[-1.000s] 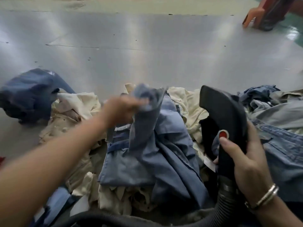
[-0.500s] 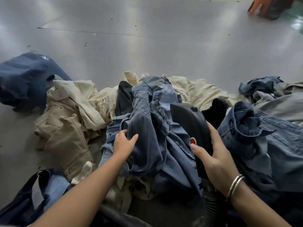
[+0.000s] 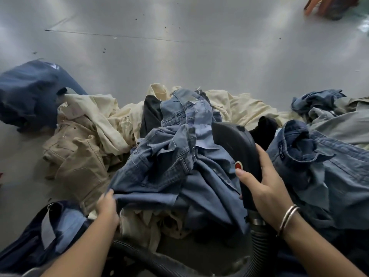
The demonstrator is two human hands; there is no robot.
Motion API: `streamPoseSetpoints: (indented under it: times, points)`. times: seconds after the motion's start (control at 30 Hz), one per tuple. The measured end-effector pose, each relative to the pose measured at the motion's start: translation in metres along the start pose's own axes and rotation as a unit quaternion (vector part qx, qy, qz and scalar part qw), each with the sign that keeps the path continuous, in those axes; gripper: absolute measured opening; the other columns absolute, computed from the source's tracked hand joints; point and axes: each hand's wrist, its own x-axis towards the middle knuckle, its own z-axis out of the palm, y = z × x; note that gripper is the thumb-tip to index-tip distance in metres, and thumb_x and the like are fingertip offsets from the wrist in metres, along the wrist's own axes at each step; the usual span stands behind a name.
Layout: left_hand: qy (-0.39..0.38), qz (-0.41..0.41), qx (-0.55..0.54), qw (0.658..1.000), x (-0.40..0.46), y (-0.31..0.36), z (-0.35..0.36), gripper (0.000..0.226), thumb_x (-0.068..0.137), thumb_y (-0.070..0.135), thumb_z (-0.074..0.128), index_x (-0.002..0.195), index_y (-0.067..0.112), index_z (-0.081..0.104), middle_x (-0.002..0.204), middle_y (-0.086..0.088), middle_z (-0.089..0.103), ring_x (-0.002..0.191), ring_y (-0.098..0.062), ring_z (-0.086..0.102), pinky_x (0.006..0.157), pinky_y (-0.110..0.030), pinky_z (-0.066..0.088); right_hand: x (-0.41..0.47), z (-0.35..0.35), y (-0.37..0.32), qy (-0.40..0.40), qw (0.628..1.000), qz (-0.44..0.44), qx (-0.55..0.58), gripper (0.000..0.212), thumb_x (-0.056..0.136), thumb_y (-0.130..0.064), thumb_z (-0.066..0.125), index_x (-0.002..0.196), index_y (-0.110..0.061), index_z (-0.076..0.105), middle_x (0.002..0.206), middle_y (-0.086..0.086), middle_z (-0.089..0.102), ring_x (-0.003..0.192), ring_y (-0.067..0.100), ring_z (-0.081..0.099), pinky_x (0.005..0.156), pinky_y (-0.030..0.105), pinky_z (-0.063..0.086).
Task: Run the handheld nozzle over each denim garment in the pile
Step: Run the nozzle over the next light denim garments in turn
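At the near edge of the grey floor (image 3: 179, 62), a pile of garments is lying heaped in front of the person. The left hand (image 3: 107, 206) is pinching the near hem of the blue denim garment (image 3: 169, 166) on top of the heap, fingers curled into the cloth. The right hand (image 3: 263, 186) is gripping the black handheld nozzle (image 3: 235, 144) around its handle, fingers wrapped over the far side and the thumb lying just below the red button (image 3: 238, 165). The nozzle head is touching the right flank of the blue garment; its mouth is facing away from the camera, so whether it is actually seated on the cloth cannot be told. A ribbed hose (image 3: 257, 236) is running down from the handle and curving across the floor under both forearms.

Cream and tan garments (image 3: 83, 140) are lying left of and behind the blue one, a second denim shirt (image 3: 319, 166) just to the right, and a dark blue bundle (image 3: 30, 92) at far left.

Probable faults from here:
- Loose folds are bunching beside the nozzle; slack cloth could block the mouth or be pushed along unswept.
- The hem pinch is shallow; a hard stroke could pull it free.
- The hose is passing beneath the pile's near edge and could snag and drag garments.
- Mixed fabrics are overlapping, so a buried denim piece could be skipped.
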Motion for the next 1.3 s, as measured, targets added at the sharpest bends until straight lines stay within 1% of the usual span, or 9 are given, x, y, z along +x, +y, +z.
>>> streamPoseSetpoints:
  times: [0.2, 0.33, 0.4, 0.53, 0.77, 0.9, 1.1, 1.17, 1.3]
  points:
    - [-0.014, 0.259, 0.250, 0.933, -0.044, 0.003, 0.030, 0.067, 0.084, 0.018, 0.068, 0.142, 0.007, 0.035, 0.139, -0.020, 0.043, 0.126, -0.037, 0.043, 0.107, -0.048, 0.035, -0.006, 0.012, 0.004, -0.035, 0.999, -0.004, 0.000, 0.059, 0.084, -0.028, 0.064, 0.134, -0.046, 0.040, 0.125, -0.014, 0.060, 0.114, 0.003, 0.057, 0.097, 0.044, 0.050]
    - [-0.111, -0.017, 0.150, 0.982, -0.061, 0.006, 0.038, 0.078, 0.079, 0.042, 0.075, 0.136, 0.000, 0.043, 0.132, -0.022, 0.053, 0.119, -0.039, 0.053, 0.103, -0.049, 0.043, -0.008, 0.012, 0.009, -0.052, 0.998, 0.000, -0.030, 0.061, 0.088, -0.017, 0.065, 0.121, -0.059, 0.036, 0.117, -0.025, 0.060, 0.104, -0.014, 0.057, 0.089, 0.011, 0.047]
    - [-0.210, -0.094, 0.173, 0.958, -0.076, 0.009, 0.034, 0.065, 0.082, 0.041, 0.072, 0.127, -0.002, 0.052, 0.119, -0.023, 0.061, 0.104, -0.038, 0.062, 0.093, -0.046, 0.051, -0.009, 0.011, 0.009, -0.052, 0.998, 0.010, -0.022, 0.060, 0.088, -0.019, 0.065, 0.128, -0.055, 0.037, 0.120, -0.018, 0.061, 0.110, -0.001, 0.059, 0.094, 0.035, 0.052]
    - [-0.296, 0.104, 0.130, 0.941, -0.130, 0.056, 0.058, 0.016, 0.090, 0.021, 0.062, 0.087, 0.006, 0.067, 0.089, -0.020, 0.065, 0.063, -0.023, 0.061, 0.054, -0.024, 0.048, -0.005, 0.003, -0.001, -0.023, 1.000, -0.003, 0.020, 0.059, 0.080, -0.033, 0.063, 0.135, -0.043, 0.043, 0.116, -0.013, 0.064, 0.107, 0.012, 0.062, 0.091, 0.055, 0.051]
    - [-0.613, 0.164, -0.175, 0.753, -0.198, 0.190, 0.048, 0.041, 0.084, 0.047, 0.062, 0.100, 0.011, 0.075, 0.107, -0.011, 0.071, 0.106, -0.026, 0.065, 0.086, -0.036, 0.054, 0.001, -0.027, -0.023, 0.064, 0.994, -0.051, 0.078, 0.051, 0.079, -0.030, 0.060, 0.126, -0.046, 0.049, 0.108, -0.007, 0.067, 0.095, 0.023, 0.065, 0.085, 0.059, 0.051]
    - [-0.565, 0.202, 0.216, 0.770, -0.171, 0.163, 0.061, 0.035, 0.094, 0.031, 0.055, 0.126, 0.017, 0.055, 0.125, -0.007, 0.060, 0.113, -0.023, 0.059, 0.097, -0.038, 0.048, -0.002, -0.033, -0.029, 0.074, 0.990, -0.053, 0.106, 0.051, 0.079, -0.028, 0.059, 0.126, -0.044, 0.049, 0.112, 0.000, 0.064, 0.095, 0.031, 0.062, 0.089, 0.064, 0.048]
    - [-0.402, 0.126, 0.799, 0.428, -0.105, 0.038, 0.041, 0.022, 0.088, 0.010, 0.053, 0.108, 0.007, 0.061, 0.104, -0.015, 0.062, 0.090, -0.026, 0.061, 0.069, -0.031, 0.044, -0.008, -0.024, -0.014, 0.021, 0.996, -0.010, 0.081, 0.061, 0.076, -0.034, 0.060, 0.134, -0.042, 0.043, 0.110, -0.001, 0.067, 0.091, 0.022, 0.061, 0.090, 0.061, 0.048]
    - [-0.302, 0.201, 0.794, 0.488, -0.092, 0.027, 0.043, 0.031, 0.090, 0.014, 0.050, 0.113, -0.003, 0.061, 0.111, -0.020, 0.063, 0.101, -0.031, 0.061, 0.077, -0.034, 0.046, -0.010, -0.020, -0.009, 0.013, 0.998, -0.005, 0.068, 0.063, 0.076, -0.035, 0.059, 0.136, -0.039, 0.042, 0.112, -0.007, 0.067, 0.093, 0.016, 0.063, 0.091, 0.057, 0.050]
    - [-0.060, 0.361, 0.521, 0.771, -0.095, 0.051, 0.068, 0.022, 0.082, 0.013, 0.049, 0.100, 0.012, 0.062, 0.113, -0.017, 0.061, 0.103, -0.035, 0.058, 0.081, -0.037, 0.044, -0.008, -0.014, -0.001, 0.004, 0.998, 0.000, 0.060, 0.067, 0.075, -0.037, 0.060, 0.139, -0.037, 0.040, 0.117, -0.009, 0.065, 0.101, 0.019, 0.063, 0.092, 0.058, 0.049]
